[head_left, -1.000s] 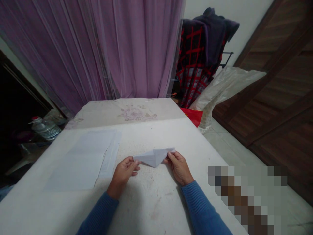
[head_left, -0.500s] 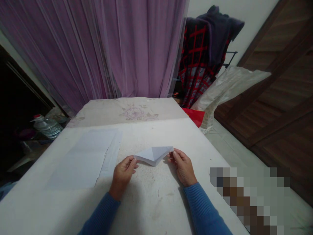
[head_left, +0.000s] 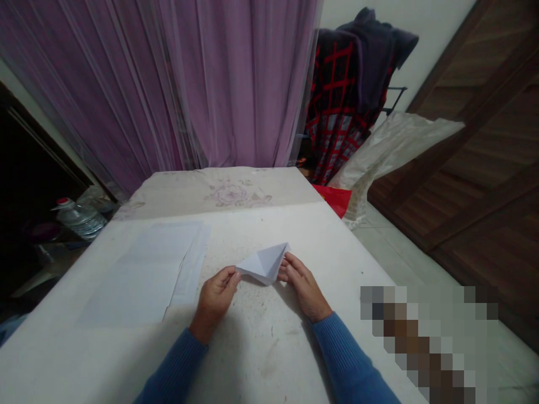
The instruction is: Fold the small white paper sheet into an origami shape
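Note:
A small piece of folded white paper (head_left: 264, 264) is held just above the white table (head_left: 269, 331), with a crease down its middle and its right part tilted up. My left hand (head_left: 214, 297) pinches its left corner between thumb and fingers. At the right edge, my right hand (head_left: 305, 286) grips the paper, the fingers partly behind it and their tips hidden. Left of my hands, several flat white paper sheets (head_left: 138, 269) lie overlapping on the table.
A flowered cloth (head_left: 181, 193) covers the table's far end, below purple curtains (head_left: 244, 84). Beyond the left edge stands a large clear bottle (head_left: 78, 216) with a red cap. On the right are a red bag (head_left: 337, 199), clear plastic sheeting (head_left: 396, 146) and hanging plaid fabric (head_left: 337, 101).
My right hand has moved left and turned inward, raising the paper's right part and bringing its corners closer together. My left hand has shifted slightly right, still pinching its corner.

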Action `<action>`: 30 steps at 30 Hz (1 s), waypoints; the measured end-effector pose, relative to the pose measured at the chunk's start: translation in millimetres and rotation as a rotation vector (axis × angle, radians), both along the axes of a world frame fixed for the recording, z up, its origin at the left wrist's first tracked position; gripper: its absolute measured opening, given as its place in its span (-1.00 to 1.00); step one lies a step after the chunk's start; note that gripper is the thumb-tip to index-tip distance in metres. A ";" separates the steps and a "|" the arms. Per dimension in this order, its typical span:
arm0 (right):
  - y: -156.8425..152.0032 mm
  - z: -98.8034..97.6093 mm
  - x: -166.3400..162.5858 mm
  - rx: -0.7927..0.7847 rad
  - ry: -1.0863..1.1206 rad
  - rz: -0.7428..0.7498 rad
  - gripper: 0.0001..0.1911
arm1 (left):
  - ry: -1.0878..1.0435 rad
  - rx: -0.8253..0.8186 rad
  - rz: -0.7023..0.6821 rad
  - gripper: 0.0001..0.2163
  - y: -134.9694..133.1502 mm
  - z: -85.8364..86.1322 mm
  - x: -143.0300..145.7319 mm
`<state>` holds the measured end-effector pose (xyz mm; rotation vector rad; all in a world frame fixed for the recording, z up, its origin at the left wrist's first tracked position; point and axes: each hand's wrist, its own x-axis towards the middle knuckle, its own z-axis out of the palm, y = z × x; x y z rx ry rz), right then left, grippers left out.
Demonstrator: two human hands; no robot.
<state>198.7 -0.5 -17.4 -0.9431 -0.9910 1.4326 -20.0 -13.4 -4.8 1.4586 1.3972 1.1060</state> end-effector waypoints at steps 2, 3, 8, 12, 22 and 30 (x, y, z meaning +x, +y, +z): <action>-3.1 3.9 -1.2 0.015 -0.010 0.062 -0.37 | 0.060 0.096 -0.038 -0.73 1.0 3.7 3.4; -4.7 7.3 -1.2 0.039 -0.037 0.095 -0.36 | 0.084 0.148 -0.051 -0.75 1.6 5.3 5.9; -10.5 24.1 1.3 0.236 -0.211 0.259 -0.33 | 0.059 0.222 0.000 -0.80 5.3 -0.1 23.7; -10.7 19.2 -3.5 0.237 -0.194 0.319 -0.23 | -0.074 0.123 0.137 -0.61 10.9 -12.7 37.5; 5.8 6.2 -6.3 -0.076 -0.155 0.073 -0.50 | -0.263 -0.150 -0.158 -0.52 19.2 4.5 37.9; 20.8 7.8 -5.2 -0.079 -0.228 0.139 -0.55 | -0.391 -0.237 -0.102 -0.56 23.2 -0.7 40.1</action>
